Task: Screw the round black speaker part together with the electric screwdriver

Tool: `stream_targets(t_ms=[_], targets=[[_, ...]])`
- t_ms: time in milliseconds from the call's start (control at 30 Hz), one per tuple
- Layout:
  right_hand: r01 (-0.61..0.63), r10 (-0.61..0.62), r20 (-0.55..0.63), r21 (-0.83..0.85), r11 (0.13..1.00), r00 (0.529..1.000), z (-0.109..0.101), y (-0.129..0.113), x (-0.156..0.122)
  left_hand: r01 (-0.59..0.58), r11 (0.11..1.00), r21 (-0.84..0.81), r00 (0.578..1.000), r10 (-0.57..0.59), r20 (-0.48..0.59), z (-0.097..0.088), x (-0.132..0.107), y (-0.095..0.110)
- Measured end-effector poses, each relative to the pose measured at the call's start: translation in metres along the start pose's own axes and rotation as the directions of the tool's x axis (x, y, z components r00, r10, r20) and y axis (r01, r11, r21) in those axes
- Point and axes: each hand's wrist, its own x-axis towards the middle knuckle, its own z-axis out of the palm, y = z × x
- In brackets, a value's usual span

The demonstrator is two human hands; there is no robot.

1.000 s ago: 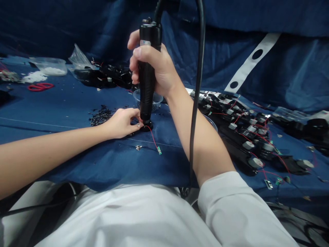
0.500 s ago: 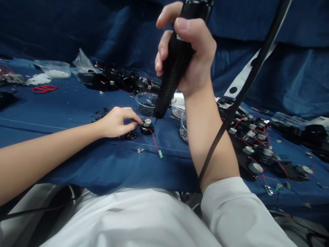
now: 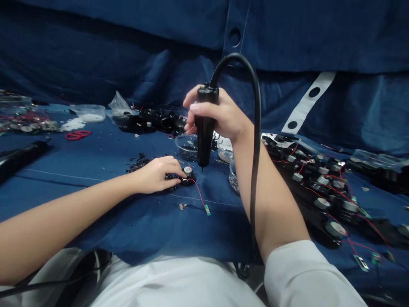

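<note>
My right hand [image 3: 223, 115] is wrapped around a black corded electric screwdriver [image 3: 205, 140]. The tool stands nearly upright, its thin bit pointing down, just right of a small round black housing [image 3: 188, 181] and apart from it. On top of that housing sits a silvery motor [image 3: 188, 170]; a red wire runs from it to a small green circuit board [image 3: 207, 209] on the cloth. Thumb and fingertips of my left hand [image 3: 159, 175] grip the housing's left side, partly hiding it. Dark screws [image 3: 139, 163] lie heaped behind the left hand.
Clear tubs of small screws [image 3: 185, 149] stand behind the screwdriver. Many black housings with motors and red wires [image 3: 322, 204] cover the right side. Red-handled scissors [image 3: 78, 135] and a tub with white bits [image 3: 91, 113] lie at left. The screwdriver's cable [image 3: 256, 128] loops over my right forearm.
My right hand has lowered the screwdriver and turned it more upright. The view has shifted, so the table appears lower and farther right. My left hand remains at the housing.
</note>
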Motion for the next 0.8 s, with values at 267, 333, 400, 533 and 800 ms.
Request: stream_targets(t_ms=[267, 333, 400, 533, 800], targets=[[-0.136, 0.151, 0.156, -0.102, 0.986, 0.976, -0.013, 0.01, 0.001, 0.351, 0.936, 0.027, 0.918, -0.338, -0.208, -0.036, -0.01, -0.031], [-0.123, 0.145, 0.173, -0.131, 0.984, 0.974, -0.013, 0.008, 0.001, 0.379, 0.919, 0.112, 0.909, -0.347, -0.229, -0.042, -0.012, -0.04], [-0.121, 0.151, 0.164, -0.178, 0.977, 0.975, -0.013, 0.004, 0.001, 0.385, 0.898, 0.214, 0.912, -0.334, -0.239, -0.044, -0.012, -0.048], [-0.158, 0.219, 0.113, -0.396, 0.905, 0.969, -0.019, -0.007, 0.002, 0.391, 0.849, 0.356, 0.92, -0.361, -0.152, -0.041, -0.013, -0.053], [-0.103, 0.197, 0.082, -0.626, 0.773, 0.977, -0.037, -0.03, -0.008, 0.35, 0.843, 0.409, 0.865, -0.459, 0.204, -0.031, -0.014, -0.046]])
